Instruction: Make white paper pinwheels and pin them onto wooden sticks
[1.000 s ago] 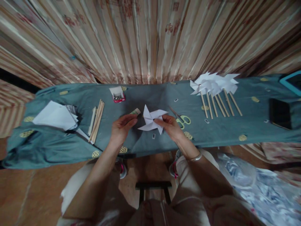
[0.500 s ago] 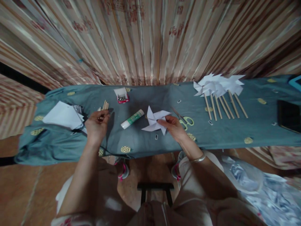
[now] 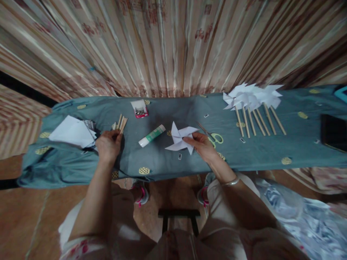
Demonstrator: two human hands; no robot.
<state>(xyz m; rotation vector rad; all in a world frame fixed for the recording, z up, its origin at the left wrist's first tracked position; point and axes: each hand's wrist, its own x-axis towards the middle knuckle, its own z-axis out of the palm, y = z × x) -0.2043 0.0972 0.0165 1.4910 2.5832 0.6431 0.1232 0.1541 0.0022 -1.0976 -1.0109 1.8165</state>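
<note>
A white paper pinwheel [image 3: 179, 137] with folded, pointed blades is pinched at its centre by my right hand [image 3: 205, 147], just over the cloth. At the left, my left hand [image 3: 108, 146] has its fingers closed at the near end of several wooden sticks [image 3: 122, 122]. One stick leans across the others, and my fingers hide its lower end. A green and white glue stick [image 3: 152, 135] lies between my hands. Beyond it is an open small box of metal pins [image 3: 140, 109]. Green-handled scissors [image 3: 216, 138] lie partly behind my right hand.
White paper sheets [image 3: 72, 133] are stacked at the far left. Several pinwheels on sticks [image 3: 251, 99] lie in a row at the back right. A dark phone [image 3: 333, 131] rests near the right end of the cloth-covered table [image 3: 173, 169]. A curtain [image 3: 173, 47] hangs behind.
My left hand has moved slightly down and left and closed on a stick, which now tilts rightward. My right hand and the pinwheel have shifted slightly right.
</note>
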